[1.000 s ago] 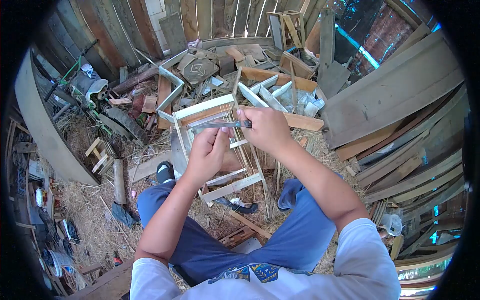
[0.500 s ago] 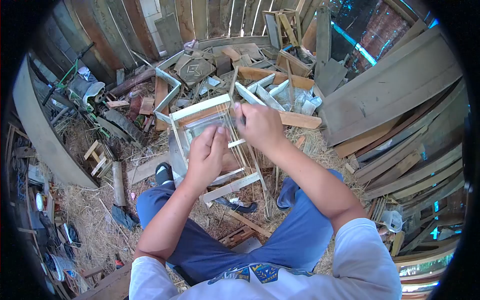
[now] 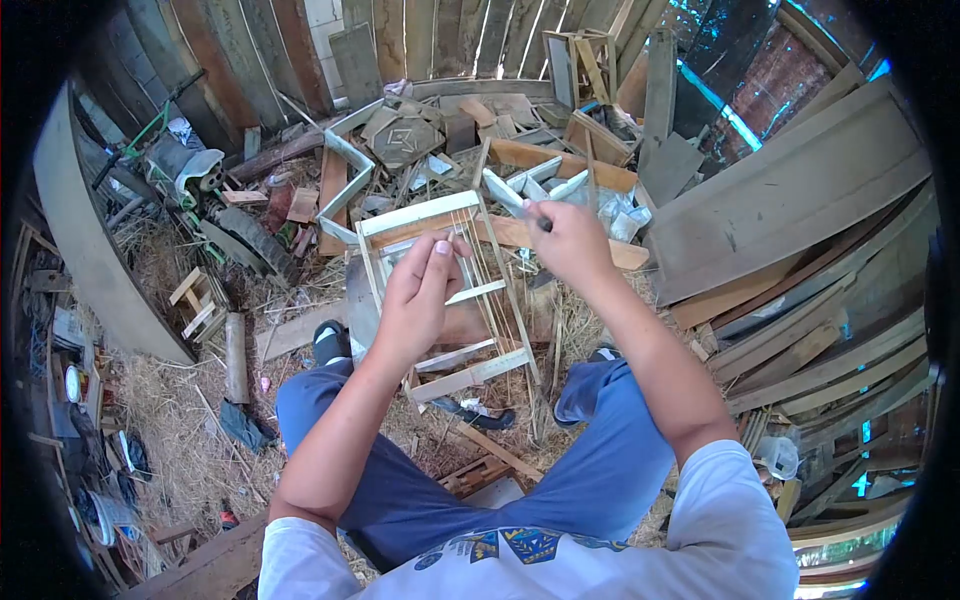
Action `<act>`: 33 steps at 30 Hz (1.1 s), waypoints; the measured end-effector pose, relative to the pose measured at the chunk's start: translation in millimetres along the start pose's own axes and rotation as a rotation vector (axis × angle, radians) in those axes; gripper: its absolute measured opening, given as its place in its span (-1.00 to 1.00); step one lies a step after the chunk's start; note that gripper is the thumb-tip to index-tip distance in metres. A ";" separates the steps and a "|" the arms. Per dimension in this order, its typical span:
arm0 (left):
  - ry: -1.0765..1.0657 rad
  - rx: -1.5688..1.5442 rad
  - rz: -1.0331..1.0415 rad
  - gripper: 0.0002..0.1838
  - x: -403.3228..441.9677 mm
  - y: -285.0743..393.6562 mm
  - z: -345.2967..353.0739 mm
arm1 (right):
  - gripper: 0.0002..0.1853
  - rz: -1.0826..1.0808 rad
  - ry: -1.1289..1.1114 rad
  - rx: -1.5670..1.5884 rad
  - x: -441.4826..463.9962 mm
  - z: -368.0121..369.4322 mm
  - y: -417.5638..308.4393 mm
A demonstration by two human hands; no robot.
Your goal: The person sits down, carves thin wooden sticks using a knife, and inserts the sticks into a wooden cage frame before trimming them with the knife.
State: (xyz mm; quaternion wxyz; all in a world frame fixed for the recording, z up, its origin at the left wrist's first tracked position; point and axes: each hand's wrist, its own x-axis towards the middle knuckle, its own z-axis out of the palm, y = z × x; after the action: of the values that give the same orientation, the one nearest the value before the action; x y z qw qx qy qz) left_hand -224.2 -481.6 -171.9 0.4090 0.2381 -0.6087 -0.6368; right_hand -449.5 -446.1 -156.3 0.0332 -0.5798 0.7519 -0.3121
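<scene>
A light wooden frame [image 3: 470, 375] with crossbars and thin strips along its right side stands between my knees. My left hand [image 3: 422, 285] is over its upper part, thumb and fingers pinched together; what they hold, if anything, is too small to make out. To the right of the frame, my right hand [image 3: 572, 245] is raised in a closed grip. A small dark end shows at its fist, but the rest of what it grips is hidden.
Scrap boards and white-painted wooden pieces [image 3: 345, 165] lie piled ahead. A green-framed bike [image 3: 190, 185] leans at the left. Large planks [image 3: 790, 190] are stacked on the right. Straw [image 3: 190, 430] covers the floor, and a small wooden frame [image 3: 198, 302] lies on it.
My right hand has moved right, away from my left hand and the frame. My left hand stays pinched over the frame. The view has shifted slightly.
</scene>
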 end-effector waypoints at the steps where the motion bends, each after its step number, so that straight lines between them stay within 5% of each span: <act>1: 0.005 0.004 -0.002 -0.72 -0.5 -0.8 1.7 | -0.72 -0.058 -0.028 0.011 -2.9 1.7 -8.4; 8: -0.021 0.026 0.007 -0.71 0.7 -14.6 10.2 | -0.73 -0.268 -0.012 0.018 -14.6 4.1 -26.4; 33: -0.023 -0.019 -0.064 -0.81 -2.9 -10.9 12.8 | -0.70 -0.296 0.027 0.007 -15.9 10.3 -21.1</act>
State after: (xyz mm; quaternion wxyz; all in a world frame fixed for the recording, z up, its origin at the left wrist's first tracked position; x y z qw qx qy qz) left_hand -235.3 -472.6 -181.2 0.3838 0.2460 -0.5993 -0.6580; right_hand -422.1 -439.2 -158.8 -0.0213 -0.6800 0.6573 -0.3242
